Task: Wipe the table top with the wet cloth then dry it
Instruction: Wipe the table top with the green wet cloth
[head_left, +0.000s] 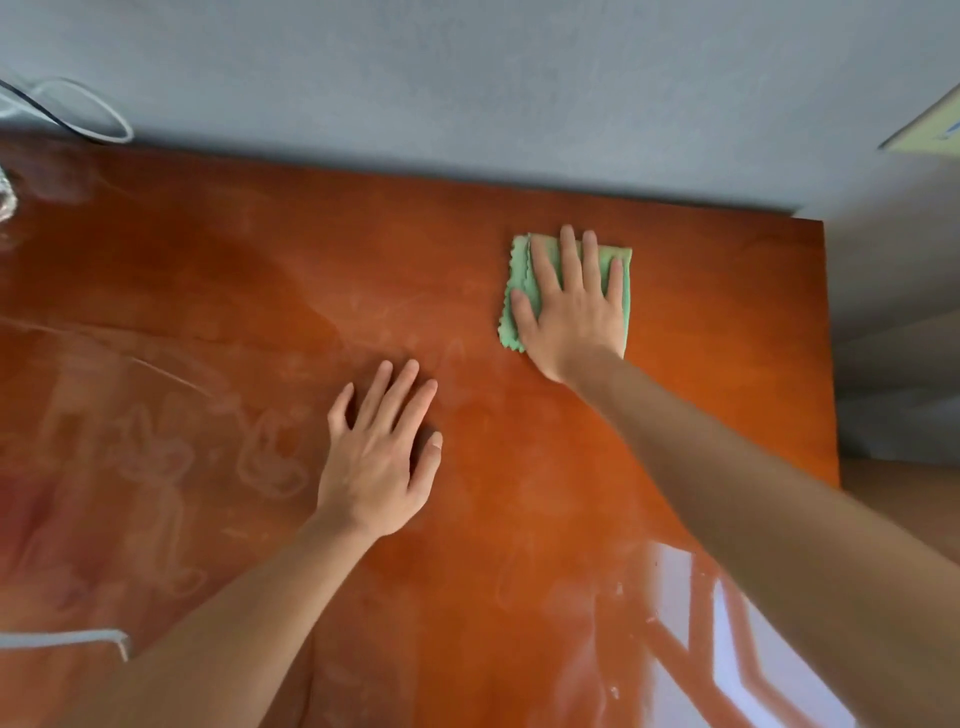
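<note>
Pressing the cloth (519, 291) flat on the table (208, 312) with the right hand (571, 306), fingers straight and a little spread, palm down, not curling around the fabric. Lying folded under that hand, green, with a wavy edge showing at the left side, in the far right part of the top, near the back edge and the wall (467, 78), a little apart from the right edge. Reaching from the lower right with a bare forearm.

Resting the left hand (379, 457) flat on the bare wood, nearer and more to the middle, well apart from the cloth, fingers straight and spread, holding nothing. Coming in from the lower left with a bare forearm too.

Showing pale, hazy smears and some faint drawn outlines over the left and middle part of the glossy orange-brown top. Reflecting a bright window shape (753, 649) at the near right corner. Lying looped at the far left, beside the wall, a white cable (93, 114). Showing partly at the left edge something clear like glass (6, 200), too cut off for telling what.
</note>
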